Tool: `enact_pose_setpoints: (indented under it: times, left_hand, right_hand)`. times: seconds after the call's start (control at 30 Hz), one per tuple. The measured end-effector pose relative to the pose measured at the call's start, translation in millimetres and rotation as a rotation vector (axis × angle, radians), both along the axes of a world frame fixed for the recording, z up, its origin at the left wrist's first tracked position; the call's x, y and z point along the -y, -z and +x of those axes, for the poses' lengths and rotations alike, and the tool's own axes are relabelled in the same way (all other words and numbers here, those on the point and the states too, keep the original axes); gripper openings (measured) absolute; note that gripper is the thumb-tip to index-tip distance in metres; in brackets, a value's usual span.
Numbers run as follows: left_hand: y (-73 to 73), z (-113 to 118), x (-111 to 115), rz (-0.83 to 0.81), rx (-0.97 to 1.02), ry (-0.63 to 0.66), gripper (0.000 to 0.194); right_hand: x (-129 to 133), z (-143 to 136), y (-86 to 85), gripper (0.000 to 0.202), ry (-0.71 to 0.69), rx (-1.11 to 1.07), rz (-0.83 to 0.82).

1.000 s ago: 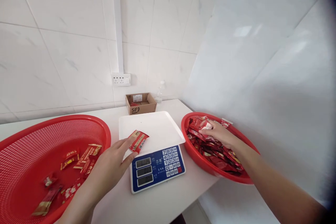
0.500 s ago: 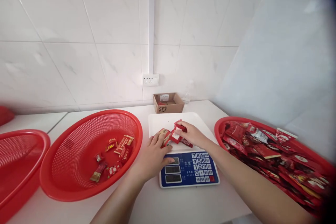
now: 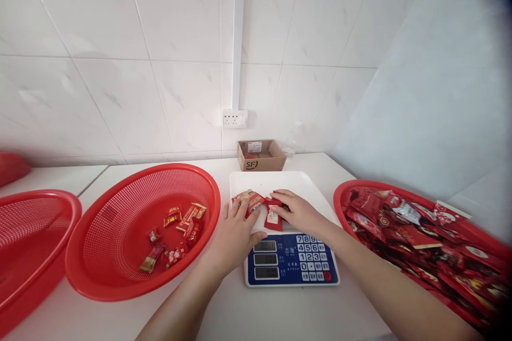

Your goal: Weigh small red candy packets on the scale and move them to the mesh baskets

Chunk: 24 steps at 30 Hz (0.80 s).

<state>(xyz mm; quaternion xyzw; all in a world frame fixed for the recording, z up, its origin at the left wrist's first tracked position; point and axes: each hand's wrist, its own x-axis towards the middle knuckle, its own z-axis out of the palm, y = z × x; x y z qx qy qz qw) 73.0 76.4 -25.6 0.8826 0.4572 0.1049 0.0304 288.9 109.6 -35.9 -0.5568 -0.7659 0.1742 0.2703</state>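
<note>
On the white pan of a digital scale (image 3: pixel 264 178) lie several small red wrapped packets. My left hand (image 3: pixel 234 237) rests at the pan's left side, fingers spread over a red and gold packet (image 3: pixel 256 201). My right hand (image 3: pixel 300 213) comes in from the right, its thumb and fingers closed around a red packet, partly hidden by the fingers. Just below them lies a red packet with a white label (image 3: pixel 273 217), close to the right thumb. The scale's blue keypad (image 3: pixel 292 261) faces me, its displays partly readable.
A red basket (image 3: pixel 96 290) on the left holds several wrapped packets. Another red basket (image 3: pixel 40 194) stands farther left. At the right, a red basket (image 3: pixel 340 186) is heaped with red packets. Behind the scale are a cardboard box (image 3: pixel 268 164) and a clear bottle (image 3: pixel 290 144).
My right hand has lowered a red packet onto the pan and lies flatter. The white-labelled packet has moved down toward the keypad. My left hand stays over the packets; the view has shifted slightly.
</note>
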Motion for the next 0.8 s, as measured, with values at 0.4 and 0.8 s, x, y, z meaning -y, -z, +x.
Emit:
enact_pose_setpoints:
  times: [0.4, 0.8]
  left_hand:
    - [-1.6, -1.3, 3.0, -0.107, -0.005, 0.064, 0.055]
    - [-2.1, -1.6, 4.9, -0.102, 0.06, 0.082, 0.053]
  right_hand:
    - [-1.6, 7.5, 7.6, 0.043, 0.14, -0.013, 0.011]
    - [18.5, -11.1, 15.7, 0.05, 0.075, -0.121, -0.056]
